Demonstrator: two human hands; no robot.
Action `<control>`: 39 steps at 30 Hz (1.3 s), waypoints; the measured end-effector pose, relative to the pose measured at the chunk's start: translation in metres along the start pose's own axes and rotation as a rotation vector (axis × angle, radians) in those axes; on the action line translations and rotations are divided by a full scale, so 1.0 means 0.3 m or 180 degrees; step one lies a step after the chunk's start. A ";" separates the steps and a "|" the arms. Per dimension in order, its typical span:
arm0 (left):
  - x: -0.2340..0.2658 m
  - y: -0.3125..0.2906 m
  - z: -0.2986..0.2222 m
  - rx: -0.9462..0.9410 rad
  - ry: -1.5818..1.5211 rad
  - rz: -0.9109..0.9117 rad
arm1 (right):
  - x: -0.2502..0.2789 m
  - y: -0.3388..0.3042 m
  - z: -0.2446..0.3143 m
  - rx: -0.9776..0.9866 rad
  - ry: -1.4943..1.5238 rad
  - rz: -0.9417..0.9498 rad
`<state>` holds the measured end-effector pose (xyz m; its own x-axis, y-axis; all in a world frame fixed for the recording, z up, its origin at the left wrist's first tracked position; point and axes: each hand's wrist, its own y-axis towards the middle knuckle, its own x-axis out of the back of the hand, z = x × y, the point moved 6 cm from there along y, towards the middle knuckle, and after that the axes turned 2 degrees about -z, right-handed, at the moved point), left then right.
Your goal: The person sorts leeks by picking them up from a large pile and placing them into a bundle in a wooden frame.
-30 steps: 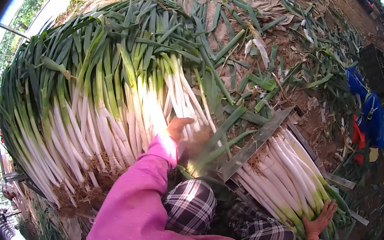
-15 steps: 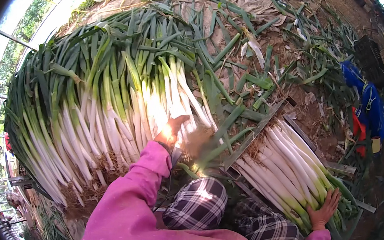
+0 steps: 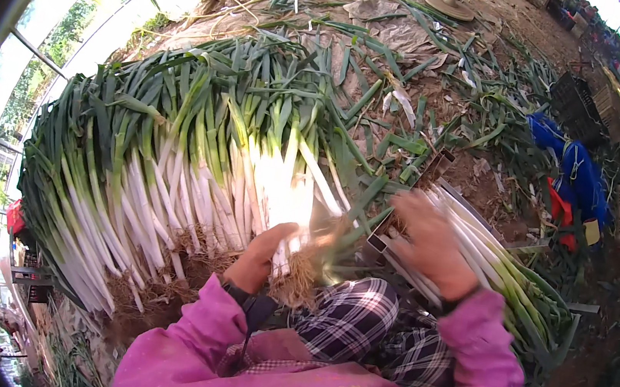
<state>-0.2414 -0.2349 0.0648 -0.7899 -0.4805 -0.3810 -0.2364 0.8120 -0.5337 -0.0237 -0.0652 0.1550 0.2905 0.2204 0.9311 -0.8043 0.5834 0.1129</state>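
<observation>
A wide row of leeks [image 3: 191, 156] lies on the ground in front of me and to my left, green tops away from me and white stems and roots toward me. My left hand [image 3: 263, 256] is closed around the white lower ends of a few leeks [image 3: 283, 256], just above their shaggy roots [image 3: 298, 276]. Over the root end of a second bundle of leeks [image 3: 497, 274], set in a metal frame [image 3: 380, 242] on my right, is my right hand [image 3: 432, 239]. Motion blurs its fingers, so their grip is unclear.
Loose green leaves [image 3: 481, 122] litter the soil beyond the frame. At the right lie a blue and red cloth-like heap [image 3: 579, 172] and dark crates [image 3: 578, 103]. A round-based stand [image 3: 449, 5] is at the far edge. My plaid-covered knees [image 3: 350, 307] are below the frame.
My right hand has moved from the green end of the framed bundle up and left to its root end. My left hand has come slightly nearer, with leek roots now showing beside it.
</observation>
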 end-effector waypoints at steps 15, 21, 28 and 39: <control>-0.204 -0.607 -0.472 0.0433 -0.0839 0.1394 | -0.023 0.190 0.668 0.0601 0.5340 0.0099; -0.274 -0.642 -0.883 -0.2540 0.2195 0.1476 | 0.395 0.251 0.684 0.0726 0.3749 -0.1836; -0.484 -0.754 -0.952 -0.3955 0.1991 0.0964 | 0.588 0.196 0.876 0.0713 0.3850 -0.1823; -0.406 -0.693 -0.913 -0.3363 0.0755 0.0967 | 0.445 0.040 0.887 0.0609 0.2028 -0.1745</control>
<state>-0.2511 -0.2544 0.4290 -0.9574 -0.2311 -0.1729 -0.2877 0.8122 0.5075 -0.1325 -0.2368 0.3730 0.8528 0.3762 0.3623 -0.5223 0.6065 0.5995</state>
